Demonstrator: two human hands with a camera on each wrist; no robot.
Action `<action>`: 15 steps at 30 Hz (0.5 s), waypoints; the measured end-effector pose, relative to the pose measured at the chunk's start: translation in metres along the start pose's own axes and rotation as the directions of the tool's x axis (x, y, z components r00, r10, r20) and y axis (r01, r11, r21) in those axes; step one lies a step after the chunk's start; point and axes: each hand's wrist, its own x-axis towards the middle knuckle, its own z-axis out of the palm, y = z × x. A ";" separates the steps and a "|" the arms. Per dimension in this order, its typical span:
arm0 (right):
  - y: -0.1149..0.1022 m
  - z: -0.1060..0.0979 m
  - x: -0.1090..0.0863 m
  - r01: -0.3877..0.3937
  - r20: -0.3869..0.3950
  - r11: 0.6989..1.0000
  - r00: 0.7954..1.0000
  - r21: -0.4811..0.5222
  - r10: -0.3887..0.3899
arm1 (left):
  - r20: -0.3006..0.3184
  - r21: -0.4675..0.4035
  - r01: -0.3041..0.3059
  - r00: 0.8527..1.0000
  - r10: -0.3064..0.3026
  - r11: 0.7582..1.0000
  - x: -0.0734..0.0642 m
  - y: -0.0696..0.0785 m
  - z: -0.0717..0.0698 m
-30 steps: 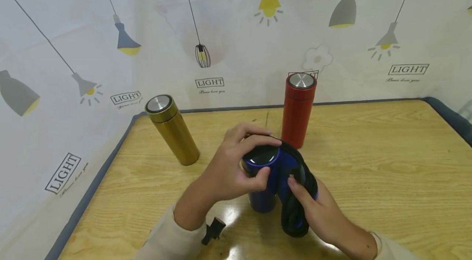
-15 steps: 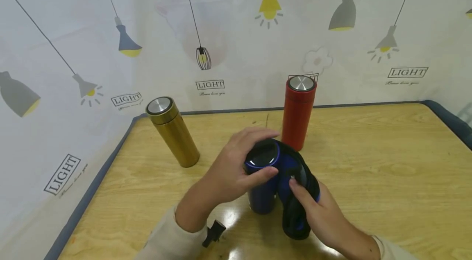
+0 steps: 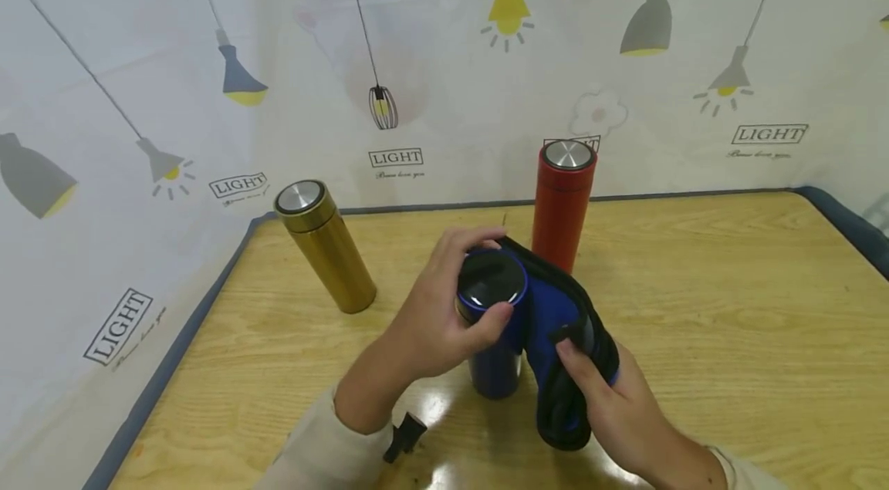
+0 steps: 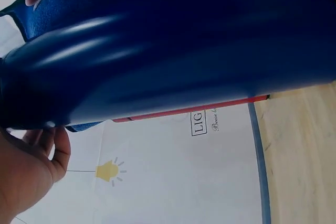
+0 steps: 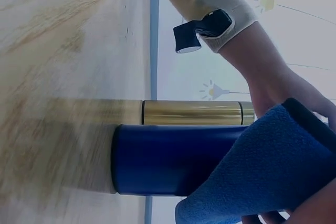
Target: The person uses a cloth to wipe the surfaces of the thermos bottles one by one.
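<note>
A blue thermos [image 3: 495, 374] with a shiny black top stands upright on the table in front of me. My left hand [image 3: 434, 316] grips it near the top, thumb on the near side and fingers around the far side. My right hand [image 3: 628, 409] holds a blue cloth with black edging [image 3: 556, 309] against the thermos's right side, thumb on top of the folded cloth. In the right wrist view the fuzzy cloth [image 5: 268, 163] covers the upper part of the blue thermos [image 5: 163, 158]. The left wrist view is mostly filled by the thermos body [image 4: 173, 51].
A gold thermos [image 3: 329, 255] stands at the back left, a red one [image 3: 564, 201] behind the cloth at the back right. The wooden table [image 3: 750, 305] meets a white printed backdrop [image 3: 451, 73]. A small black wrist device [image 3: 405, 436] sits at my left sleeve.
The left fingers, earlier reaching over the top, now sit further back around the rim. The cloth has spread wider, its far edge raised beside the thermos top, and the right hand has shifted slightly right.
</note>
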 end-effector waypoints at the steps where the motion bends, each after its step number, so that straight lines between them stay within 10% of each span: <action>1: 0.000 0.000 0.001 0.000 0.006 1.000 1.000 0.002 0.000 | -0.001 -0.018 -0.005 1.000 0.005 1.000 0.000 0.000 0.000; 15: 0.008 0.005 0.012 -0.185 0.092 0.983 0.979 0.005 0.184 | -0.011 -0.218 -0.043 0.999 0.041 0.975 0.001 -0.004 0.007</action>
